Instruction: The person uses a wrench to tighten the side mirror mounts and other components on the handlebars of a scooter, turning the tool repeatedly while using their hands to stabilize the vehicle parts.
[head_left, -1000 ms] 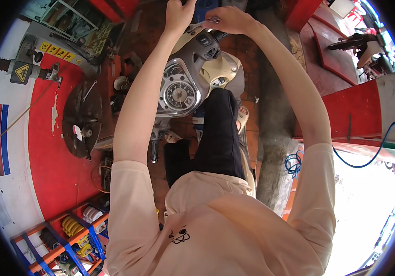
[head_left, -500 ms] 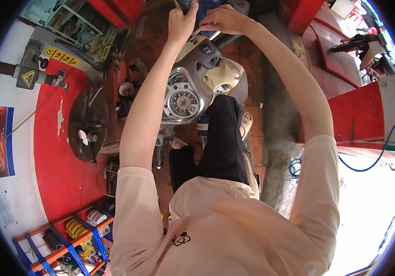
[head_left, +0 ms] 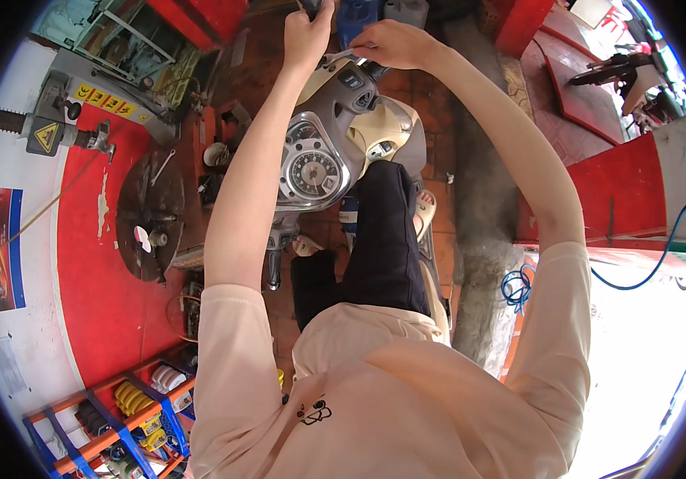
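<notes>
A scooter with a cream and grey body stands in front of me, its round dial (head_left: 313, 173) under my left forearm. My left hand (head_left: 308, 36) is closed, thumb up, around a dark object (head_left: 311, 6) that the top edge cuts off; its kind does not show. Over the handlebar (head_left: 348, 84), my right hand (head_left: 392, 44) has its fingers closed on a slim silver metal bar (head_left: 341, 57). That bar reaches left toward my left hand, near the handlebar's far end. Whether it is a tool or a scooter part is unclear.
A round dark metal plate (head_left: 150, 215) with a wrench (head_left: 164, 167) lies at left beside a red panel. Blue and orange shelving (head_left: 123, 435) stands lower left. A blue hose (head_left: 516, 289) lies coiled at right. A blue container (head_left: 357, 20) is beyond my hands.
My right hand has shifted slightly down relative to my left hand, and the silver bar has tilted less steeply. Both hands remain closed near the handlebar.
</notes>
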Available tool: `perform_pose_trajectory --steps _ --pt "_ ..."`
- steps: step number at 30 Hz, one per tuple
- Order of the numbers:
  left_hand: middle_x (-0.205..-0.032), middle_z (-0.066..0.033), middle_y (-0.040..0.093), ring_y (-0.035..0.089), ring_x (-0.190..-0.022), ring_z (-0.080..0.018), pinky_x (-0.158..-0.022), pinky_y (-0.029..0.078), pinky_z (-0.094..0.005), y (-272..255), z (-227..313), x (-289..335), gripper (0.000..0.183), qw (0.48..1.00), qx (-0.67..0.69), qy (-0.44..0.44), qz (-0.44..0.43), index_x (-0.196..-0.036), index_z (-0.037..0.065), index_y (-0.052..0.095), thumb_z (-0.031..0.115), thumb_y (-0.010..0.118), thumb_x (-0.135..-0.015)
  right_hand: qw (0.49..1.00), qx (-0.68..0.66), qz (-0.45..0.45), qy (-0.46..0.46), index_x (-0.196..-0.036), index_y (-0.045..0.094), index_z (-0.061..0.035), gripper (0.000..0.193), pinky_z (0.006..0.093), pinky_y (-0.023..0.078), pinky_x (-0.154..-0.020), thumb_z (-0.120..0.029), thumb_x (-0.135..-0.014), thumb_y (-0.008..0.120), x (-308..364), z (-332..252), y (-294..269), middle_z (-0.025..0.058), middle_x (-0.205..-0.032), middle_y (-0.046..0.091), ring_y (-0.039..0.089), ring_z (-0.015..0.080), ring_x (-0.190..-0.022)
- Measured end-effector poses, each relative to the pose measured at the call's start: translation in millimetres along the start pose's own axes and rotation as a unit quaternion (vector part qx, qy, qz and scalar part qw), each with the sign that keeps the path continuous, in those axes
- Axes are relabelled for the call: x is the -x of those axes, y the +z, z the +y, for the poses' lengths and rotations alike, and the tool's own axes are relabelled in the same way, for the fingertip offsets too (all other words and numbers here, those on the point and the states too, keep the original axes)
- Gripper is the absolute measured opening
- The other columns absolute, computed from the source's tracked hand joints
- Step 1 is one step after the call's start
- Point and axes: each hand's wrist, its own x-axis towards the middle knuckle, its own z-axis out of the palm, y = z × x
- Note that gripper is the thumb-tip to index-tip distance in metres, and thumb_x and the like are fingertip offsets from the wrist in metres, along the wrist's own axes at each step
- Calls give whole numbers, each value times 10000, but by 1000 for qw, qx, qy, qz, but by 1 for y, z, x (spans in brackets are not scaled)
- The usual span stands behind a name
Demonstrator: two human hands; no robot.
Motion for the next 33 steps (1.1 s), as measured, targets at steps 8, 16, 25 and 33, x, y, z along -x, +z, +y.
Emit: perform_pose_trajectory --steps 8,16,25,33 --pt "-499 61 410 353 -393 -41 -370 240 -246 -5 3 2 441 999 -18 -23 19 -565 116 433 279 620 -930 999 43 -13 -12 -996 720 -102 242 425 518 -797 -171 -838 550 -21 2 6 115 -937 708 671 310 -904" --pt "-597 -268 567 639 -598 -360 -546 415 -449 -12 -1 0 547 959 -228 159 55 -723 -116 585 377 551 -957 991 120 31 -56 -995 724 -126 244 427 479 -859 -160 -799 584 -48 3 13 108 -1006 687 644 290 -987" --pt "-591 -253 567 650 -602 -319 -557 424 -427 -3 0 -1 506 963 -179 191 58 -762 -115 600 348 553 -960 944 213 167 -189 -1011 732 -160 325 424 373 -1027 -115 -700 650 -41 0 -12 36 -1041 676 576 219 -1082" --pt "-574 -205 570 601 -546 -268 -544 405 -418 -2 1 -2 469 967 -150 197 60 -757 -95 603 325 561 -961 979 113 124 -116 -1154 685 -173 343 364 447 -609 -116 -817 660 21 -5 -48 53 -889 676 598 218 -702"
